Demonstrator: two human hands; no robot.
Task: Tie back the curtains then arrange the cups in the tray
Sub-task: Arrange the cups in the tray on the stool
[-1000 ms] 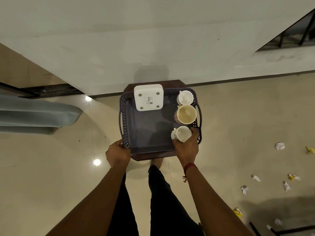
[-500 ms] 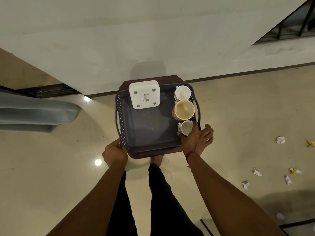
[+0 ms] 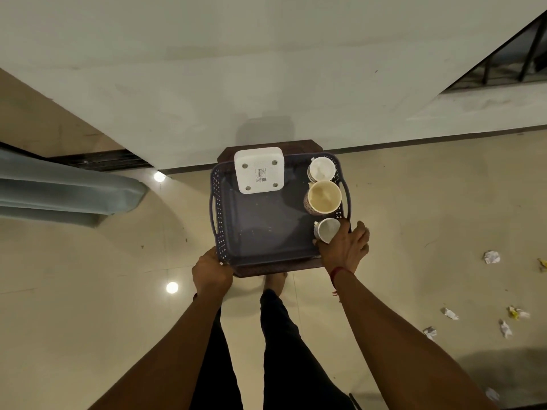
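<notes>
A person stands over a dark perforated tray (image 3: 217, 208) on a small brown surface (image 3: 266, 269) at centre frame. Three cups line the tray's right side: a white cup (image 3: 322, 169) farthest, a large cream cup (image 3: 324, 197) in the middle, a small cup (image 3: 327, 229) nearest. The right hand (image 3: 344, 248) holds the small cup between thumb and forefinger; the left hand (image 3: 211, 270) has its fingers curled over the tray's near-left corner. A white box (image 3: 260, 169) at the tray's far edge bears a printed label with a code square, too small to read. A grey curtain (image 3: 65, 190) hangs at left.
</notes>
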